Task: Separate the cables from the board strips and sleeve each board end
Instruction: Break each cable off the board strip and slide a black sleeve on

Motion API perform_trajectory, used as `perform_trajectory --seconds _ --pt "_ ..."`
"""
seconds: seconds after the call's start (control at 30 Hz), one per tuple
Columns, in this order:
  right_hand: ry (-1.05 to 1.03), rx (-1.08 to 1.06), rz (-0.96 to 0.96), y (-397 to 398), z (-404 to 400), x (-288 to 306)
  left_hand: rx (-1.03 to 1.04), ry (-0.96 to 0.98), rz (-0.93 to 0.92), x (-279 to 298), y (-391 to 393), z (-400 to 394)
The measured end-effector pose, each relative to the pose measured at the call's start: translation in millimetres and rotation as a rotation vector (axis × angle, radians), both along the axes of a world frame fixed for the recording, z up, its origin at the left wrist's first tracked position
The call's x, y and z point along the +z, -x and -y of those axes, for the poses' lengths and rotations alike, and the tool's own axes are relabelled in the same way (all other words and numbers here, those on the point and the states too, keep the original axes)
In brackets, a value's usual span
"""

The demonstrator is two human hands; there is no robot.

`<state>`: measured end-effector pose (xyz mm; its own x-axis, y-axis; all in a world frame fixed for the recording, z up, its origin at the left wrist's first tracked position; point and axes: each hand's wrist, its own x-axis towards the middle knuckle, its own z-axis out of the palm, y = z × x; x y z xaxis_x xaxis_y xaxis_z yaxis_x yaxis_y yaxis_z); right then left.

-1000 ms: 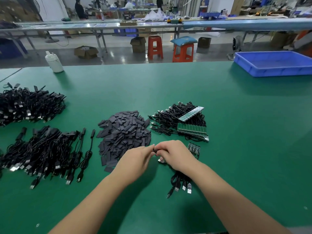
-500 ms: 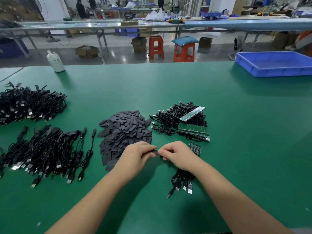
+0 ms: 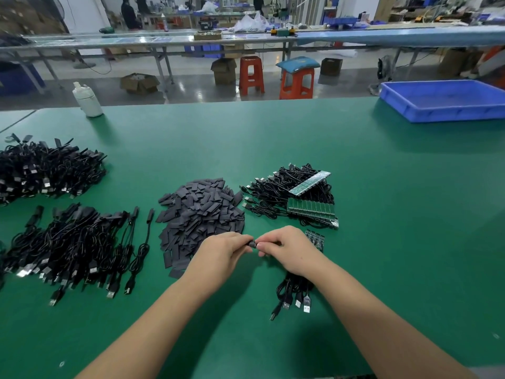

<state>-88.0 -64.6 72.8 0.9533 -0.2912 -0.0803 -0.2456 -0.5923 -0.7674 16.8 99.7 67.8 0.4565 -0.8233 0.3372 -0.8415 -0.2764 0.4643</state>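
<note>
Your left hand point(image 3: 222, 251) and right hand point(image 3: 287, 251) met near the counter's point(image 3: 382, 242) near edge, a little right of its middle, and each grip was closed in a pinch on the same small dark piece point(image 3: 253, 244) held between your fingertips. Whether that piece was a sleeve going onto a board end could not be told, since your fingers covered most of it; judging by the task, you were probably seating a sleeve, which would explain why both hands pinched so tightly together. A bunch of cables point(image 3: 296, 294) trailed from under your right wrist toward the near edge, plugs outermost, so the right hand seemed to be steadying a group while the left worked the sleeve. The sleeves point(image 3: 202, 212) lay heaped just beside your left hand, likely so you could take one without reaching. A short board strip point(image 3: 315, 237) lay just behind your right hand, and the unworked stock point(image 3: 295, 192) of cables with board strips point(image 3: 311, 209) sat beyond it, near at hand for the next pick. Two heaps of cables lay toward the left edge, one nearer point(image 3: 73, 242) and one farther point(image 3: 46, 170); these looked like finished work kept well apart from the stock. A white bottle point(image 3: 87, 101) stood at the far left corner and a blue tray point(image 3: 442, 101) at the far right.
</note>
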Motion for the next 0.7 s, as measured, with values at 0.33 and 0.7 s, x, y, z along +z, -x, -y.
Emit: perform_trajectory --seconds 0.33,0.7 --pt "-0.023 -0.005 -0.035 2 2 -4 0.003 -0.004 0.016 -5 9 3" --pt "-0.243 -0.080 0.031 3 5 1 0.152 0.179 -0.334 -4 4 9"
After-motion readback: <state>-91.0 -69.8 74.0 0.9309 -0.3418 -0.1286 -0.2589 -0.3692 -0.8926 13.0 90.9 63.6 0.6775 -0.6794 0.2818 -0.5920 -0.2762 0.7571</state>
